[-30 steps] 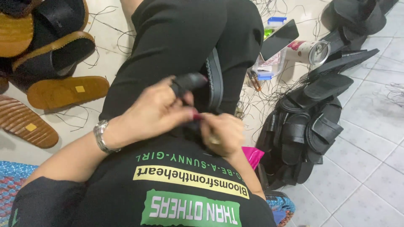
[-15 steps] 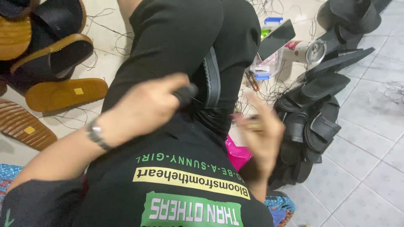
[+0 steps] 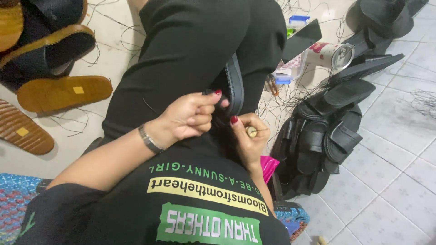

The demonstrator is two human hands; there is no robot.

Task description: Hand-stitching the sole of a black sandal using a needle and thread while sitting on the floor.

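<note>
The only container in sight was a metal can [image 3: 330, 55] lying on its side at about 1 o'clock from your hands, its open mouth turned toward the pile of black sandals [image 3: 334, 122]; what it held could not be made out. Just at its 9 o'clock lay a dark flat slab [image 3: 301, 40] and a few small packets [image 3: 287, 72], all on the pale floor amid loose black thread. Your left hand [image 3: 188, 117] was curled shut, its fingertips pinched on the edge of the black sandal sole [image 3: 235, 86] that stood on edge in your lap against your black trousers — the sole sat at that hand's 2 o'clock, touching the fingers. Your right hand [image 3: 247, 136] lay just below the sole, at its 6 o'clock, closed round a small round-headed tool [image 3: 251, 131] with a thin shaft pointing toward 3 o'clock; thumb and forefinger gripped it. The two hands were just beside each other, nearly touching. Room was tight at 3 o'clock, where the heap of black sandals crowded close to your knee, and at 9 to 10 o'clock, where tan soles [image 3: 63, 93] and finished sandals [image 3: 45, 50] lay across the floor. Open tile [image 3: 390, 181] lay at 4 to 5 o'clock — past the heap — and a patterned blue mat [image 3: 16, 204] edged the frame at 8 o'clock.
</note>
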